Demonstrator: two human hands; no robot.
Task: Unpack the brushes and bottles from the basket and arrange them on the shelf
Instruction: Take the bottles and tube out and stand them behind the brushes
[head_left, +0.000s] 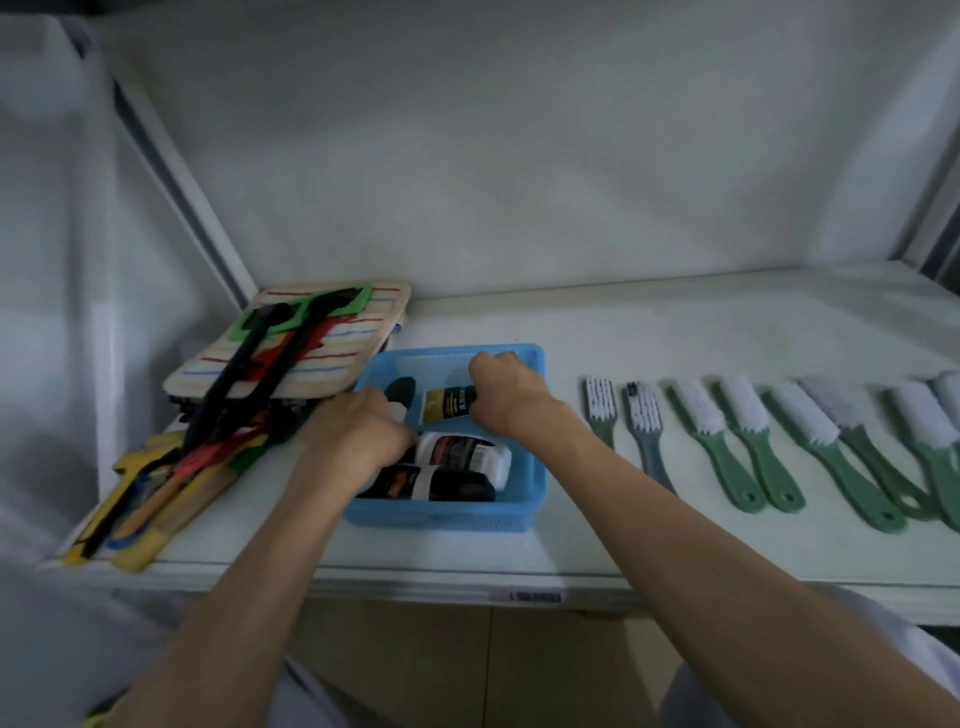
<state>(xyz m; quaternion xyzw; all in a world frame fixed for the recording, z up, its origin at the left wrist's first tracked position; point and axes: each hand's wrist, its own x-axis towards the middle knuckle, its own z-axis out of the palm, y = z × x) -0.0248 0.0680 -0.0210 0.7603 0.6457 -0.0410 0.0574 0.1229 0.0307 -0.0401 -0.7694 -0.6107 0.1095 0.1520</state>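
A blue plastic basket (441, 517) sits on the white shelf (675, 332), near its front edge. Inside lie two white bottles with black and orange labels (457, 465), side by side. My right hand (506, 392) is closed around a gold-and-black bottle (441, 405) lying in the basket's far half. My left hand (358, 431) reaches in from the left, fingers curled on a white bottle with a black cap (401, 394). Several green-handled brushes with white bristles (727, 441) lie in a row to the right of the basket.
A striped pad (332, 332) with green, red and black long-handled tools (249, 364) stacked on it lies at the shelf's left. Yellow-handled tools (150, 509) stick out toward the front left corner. The shelf's back wall is white. Open shelf surface lies behind the brushes.
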